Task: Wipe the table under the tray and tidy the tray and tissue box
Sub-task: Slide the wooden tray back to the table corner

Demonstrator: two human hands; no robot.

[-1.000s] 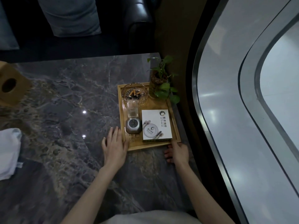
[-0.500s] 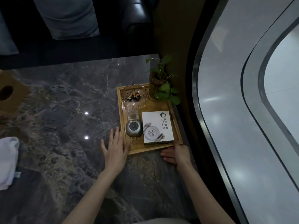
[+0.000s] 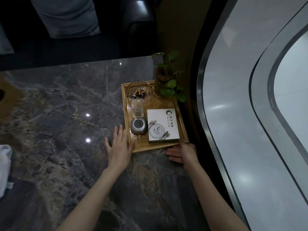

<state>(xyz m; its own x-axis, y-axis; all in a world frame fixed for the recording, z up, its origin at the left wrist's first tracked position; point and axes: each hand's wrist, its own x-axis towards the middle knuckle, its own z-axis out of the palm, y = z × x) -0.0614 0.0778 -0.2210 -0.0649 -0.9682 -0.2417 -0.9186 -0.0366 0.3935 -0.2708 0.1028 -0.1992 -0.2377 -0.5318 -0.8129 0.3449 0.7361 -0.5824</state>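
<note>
Far left of the tray: white crumpled cloth (image 3: 4, 167) at the picture's edge, tan wooden tissue box (image 3: 8, 101) behind it, both on the dark grey marble table (image 3: 66, 105). Shallow square bamboo tray (image 3: 141, 147) sits at the table's right corner, long sides running away from the person. Left hand (image 3: 119, 147) lies flat, fingers spread, pressed against the tray's near-left corner, holding nothing. Right hand (image 3: 182, 152) is open, fingers along the tray's near edge, thumb up at its near-right corner; not clamped. Both hands touch it; a push or slide looks next.
</note>
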